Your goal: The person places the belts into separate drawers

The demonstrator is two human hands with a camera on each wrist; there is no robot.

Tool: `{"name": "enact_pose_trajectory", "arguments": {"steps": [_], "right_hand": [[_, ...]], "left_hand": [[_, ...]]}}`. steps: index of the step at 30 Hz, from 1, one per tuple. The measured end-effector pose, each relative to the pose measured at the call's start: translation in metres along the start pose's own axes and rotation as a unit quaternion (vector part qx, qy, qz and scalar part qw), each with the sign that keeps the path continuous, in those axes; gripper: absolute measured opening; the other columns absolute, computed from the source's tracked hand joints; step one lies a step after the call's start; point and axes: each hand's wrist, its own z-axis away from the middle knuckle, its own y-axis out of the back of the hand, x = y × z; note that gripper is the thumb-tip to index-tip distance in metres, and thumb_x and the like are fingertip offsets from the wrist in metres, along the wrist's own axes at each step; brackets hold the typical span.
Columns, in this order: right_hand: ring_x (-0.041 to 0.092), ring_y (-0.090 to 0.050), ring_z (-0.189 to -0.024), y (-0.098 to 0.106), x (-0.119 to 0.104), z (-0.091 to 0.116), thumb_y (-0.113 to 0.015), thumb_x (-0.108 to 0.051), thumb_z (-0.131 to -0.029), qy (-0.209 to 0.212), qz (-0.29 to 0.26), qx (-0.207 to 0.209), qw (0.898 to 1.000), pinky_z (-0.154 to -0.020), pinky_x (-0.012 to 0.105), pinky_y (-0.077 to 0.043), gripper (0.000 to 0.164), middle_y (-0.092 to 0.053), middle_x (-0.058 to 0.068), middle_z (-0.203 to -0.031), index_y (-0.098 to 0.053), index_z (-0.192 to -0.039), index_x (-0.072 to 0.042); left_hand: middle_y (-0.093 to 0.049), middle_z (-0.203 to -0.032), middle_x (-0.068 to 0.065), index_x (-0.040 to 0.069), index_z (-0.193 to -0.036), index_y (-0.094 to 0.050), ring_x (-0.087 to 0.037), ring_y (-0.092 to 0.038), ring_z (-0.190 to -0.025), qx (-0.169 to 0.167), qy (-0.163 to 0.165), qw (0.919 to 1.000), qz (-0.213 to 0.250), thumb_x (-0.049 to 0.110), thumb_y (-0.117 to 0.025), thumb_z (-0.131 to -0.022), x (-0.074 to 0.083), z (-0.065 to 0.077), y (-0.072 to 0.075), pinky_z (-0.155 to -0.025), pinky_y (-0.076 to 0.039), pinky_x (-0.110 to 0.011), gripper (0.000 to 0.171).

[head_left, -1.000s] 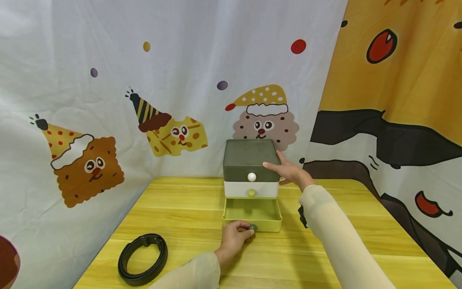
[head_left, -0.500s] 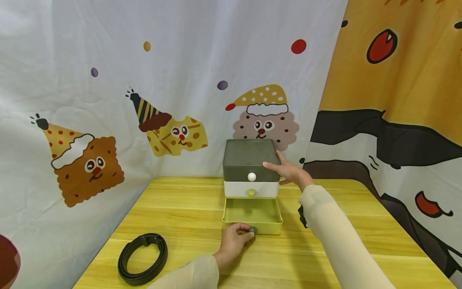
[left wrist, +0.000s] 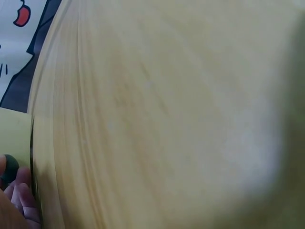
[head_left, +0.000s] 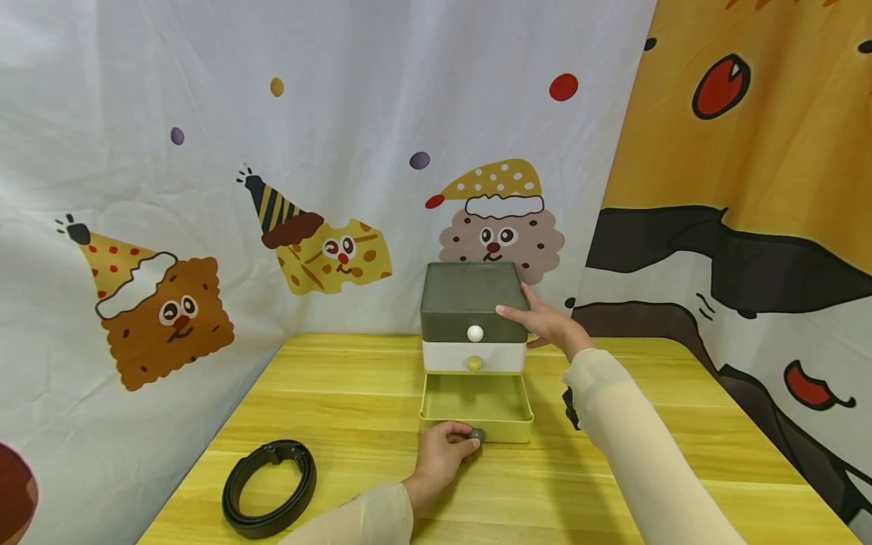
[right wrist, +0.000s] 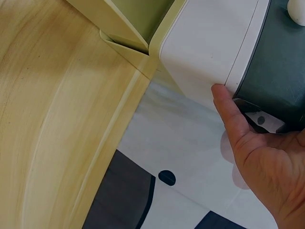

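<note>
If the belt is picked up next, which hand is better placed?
Probably the left hand: nearer the belt, though pinching the dark knob. The right hand is farther, touching the cabinet.

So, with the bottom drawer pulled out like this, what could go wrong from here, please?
The left hand pinches only the small grey knob, so its grip might slip. The bottom drawer stands well out; pulled further, it could come free of the drawer unit. The right hand touches the unit's upper part; without that support, the unit might slide.
</note>
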Motion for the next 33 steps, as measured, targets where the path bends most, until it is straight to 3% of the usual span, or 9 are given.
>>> {"name": "enact_pose_trajectory", "arguments": {"steps": [22, 33], "right_hand": [[0.041, -0.010, -0.148, 0.000, 0.000, 0.001, -0.059, -0.062, -0.091, 0.003, 0.001, -0.001, 1.000, -0.104, 0.058, -0.040, 0.107, 0.015, 0.016, -0.163, 0.023, -0.154, -0.034], [0.041, -0.012, -0.148, 0.000, 0.000, 0.001, -0.060, -0.062, -0.091, 0.002, 0.000, 0.001, 1.000, -0.103, 0.058, -0.041, 0.108, 0.014, 0.016, -0.164, 0.022, -0.155, -0.034]], "left_hand": [[-0.068, -0.091, -0.007, -0.004, -0.099, -0.071, -0.014, -0.065, -0.078, -0.019, -0.017, 0.9996, -0.013, 0.003, -0.076, -0.084, 0.001, 0.004, 0.008, -0.066, -0.057, -0.028, 0.017], [-0.068, -0.089, -0.004, 0.002, -0.099, -0.071, -0.015, -0.062, -0.078, -0.035, -0.024, 0.9972, -0.061, 0.013, -0.077, -0.087, 0.011, 0.001, 0.030, -0.065, -0.056, -0.030, 0.018]]}}
